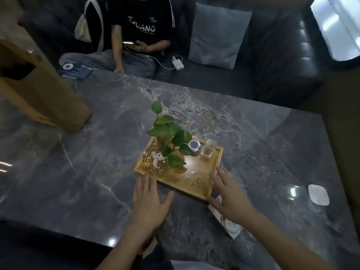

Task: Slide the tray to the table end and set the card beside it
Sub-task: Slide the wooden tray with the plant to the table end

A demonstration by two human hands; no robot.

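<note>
A wooden tray lies in the middle of the grey marble table. It carries a leafy plant in a glass vase, an amber glass dish, a small grey round device and a clear glass cup. My left hand is flat on the table with fingers apart, its fingertips at the tray's near-left edge. My right hand is spread at the tray's near-right corner, touching its rim. A pale card lies on the table under my right wrist, partly hidden.
A tall wooden box stands at the table's far left. A white flat object lies near the right edge. A dark leaflet rests at the far edge. A person sits on the dark sofa behind, beside a blue cushion.
</note>
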